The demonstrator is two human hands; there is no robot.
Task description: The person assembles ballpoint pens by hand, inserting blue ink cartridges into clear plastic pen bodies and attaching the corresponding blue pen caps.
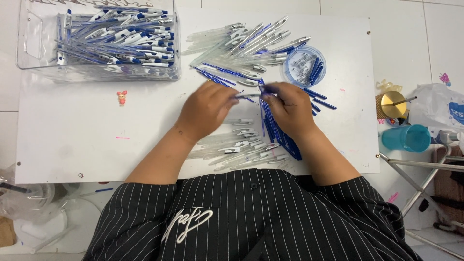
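My left hand (205, 108) and my right hand (288, 107) meet over the middle of a white board (72, 135). Between their fingertips they hold a thin pen part (249, 95), a clear barrel with a blue refill. Under the right hand lies a bundle of blue refills (280, 137). Clear pen barrels with clips (239, 145) lie in a heap below the left hand. Another heap of clear barrels (246, 43) lies beyond the hands.
A clear plastic box (99, 41) full of finished blue-and-white pens stands at the far left. A round blue lid (303, 66) holds small springs and blue tips. A teal cup (406, 137), a gold-lidded cup (392, 104) and a metal frame (425, 179) are off the board at right.
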